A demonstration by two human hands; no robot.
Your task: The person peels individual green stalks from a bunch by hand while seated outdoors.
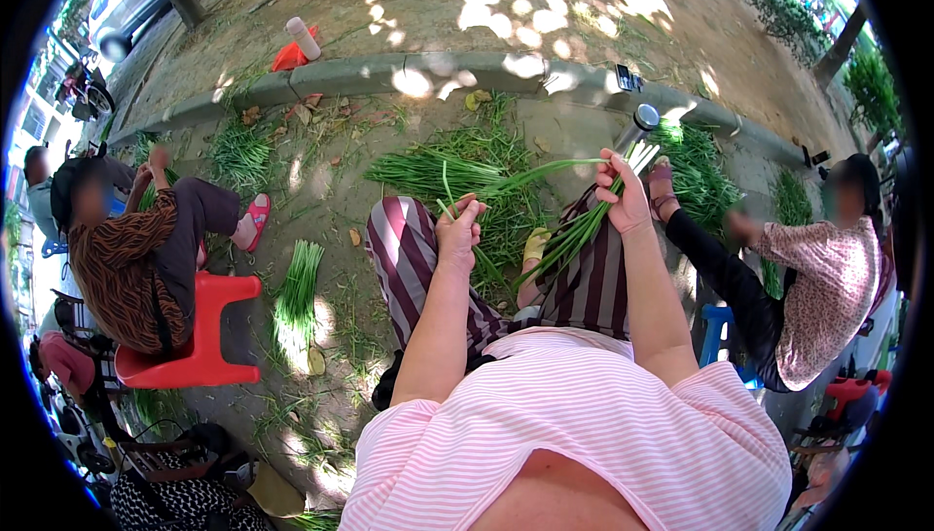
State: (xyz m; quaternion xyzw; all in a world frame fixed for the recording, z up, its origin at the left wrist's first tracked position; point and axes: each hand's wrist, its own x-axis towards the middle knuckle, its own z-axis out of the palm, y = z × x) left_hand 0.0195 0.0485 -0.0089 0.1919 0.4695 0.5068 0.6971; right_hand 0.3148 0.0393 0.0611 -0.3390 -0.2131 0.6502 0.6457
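Observation:
My right hand [624, 196] is closed around a bunch of garlic chives [581, 236], its white ends pointing up and away from me, the green leaves hanging down over my knee. My left hand [460, 231] pinches a few loose green chive stalks [448, 186] above my other knee. A longer strand stretches between the two hands. Just beyond my knees, a loose heap of chives [438, 172] lies on the ground. A metal flask [637, 125] stands past my right hand, next to another chive pile [696, 176].
A person on a red plastic stool [219, 322] sits at left, near a tied-looking chive bundle [299, 290]. At right another person sits by a blue stool [717, 334]. Beyond runs a concrete kerb [365, 75], with a pale bottle [303, 39] and red bag [289, 57].

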